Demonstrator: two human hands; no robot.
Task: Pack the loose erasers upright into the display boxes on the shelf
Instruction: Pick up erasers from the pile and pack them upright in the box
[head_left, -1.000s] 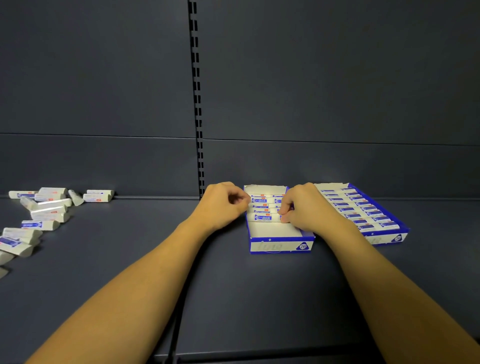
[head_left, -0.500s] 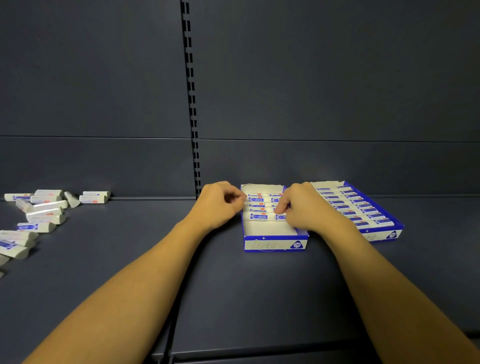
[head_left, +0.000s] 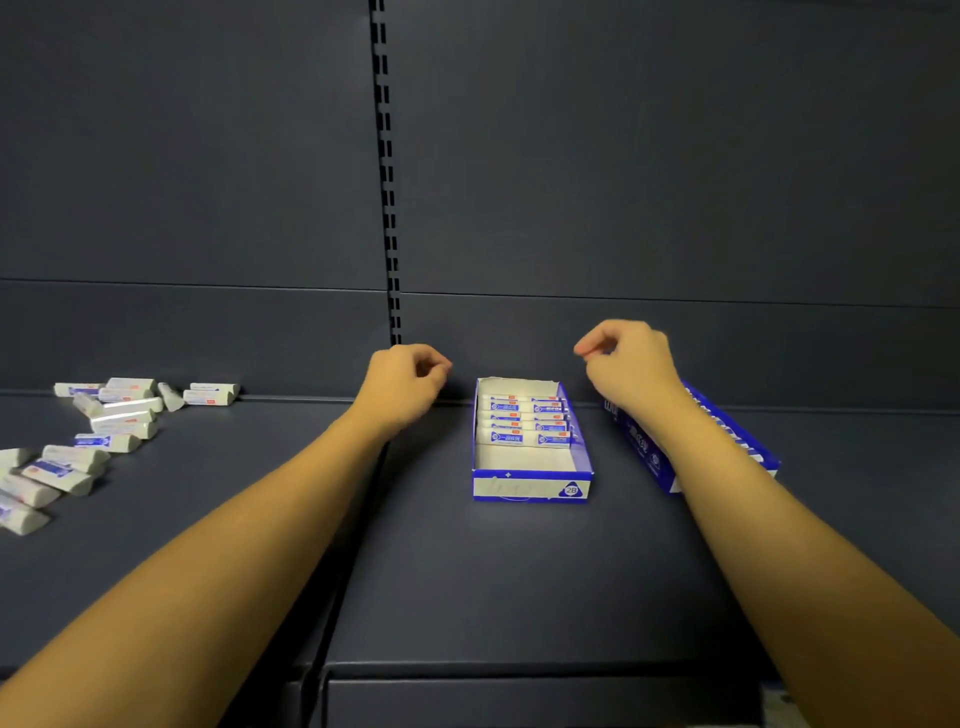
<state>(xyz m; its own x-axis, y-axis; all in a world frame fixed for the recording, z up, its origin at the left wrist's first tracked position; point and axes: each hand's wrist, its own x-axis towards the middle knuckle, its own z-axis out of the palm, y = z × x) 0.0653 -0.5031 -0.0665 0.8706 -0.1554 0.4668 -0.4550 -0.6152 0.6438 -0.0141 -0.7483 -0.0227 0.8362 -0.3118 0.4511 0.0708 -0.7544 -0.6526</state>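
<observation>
A blue-and-white display box (head_left: 531, 489) stands on the dark shelf at centre. Its back half holds rows of upright erasers (head_left: 524, 423); its front half shows bare white floor. My left hand (head_left: 405, 382) hovers just left of the box's back corner, fingers curled, holding nothing. My right hand (head_left: 628, 364) is raised above and right of the box, thumb and forefinger close together, with nothing between them. A second box (head_left: 644, 452) full of erasers lies to the right, mostly hidden behind my right forearm. Several loose erasers (head_left: 119, 415) lie scattered at the far left.
The shelf's back panel rises right behind the boxes, with a slotted upright (head_left: 387, 208) left of centre. The shelf's front edge (head_left: 519, 670) runs across the bottom. Bare dark shelf lies between the loose erasers and the centre box.
Both hands have let go of the erasers in the centre box and lifted away, the left one to the left, the right one up and to the right. The camera has moved closer.
</observation>
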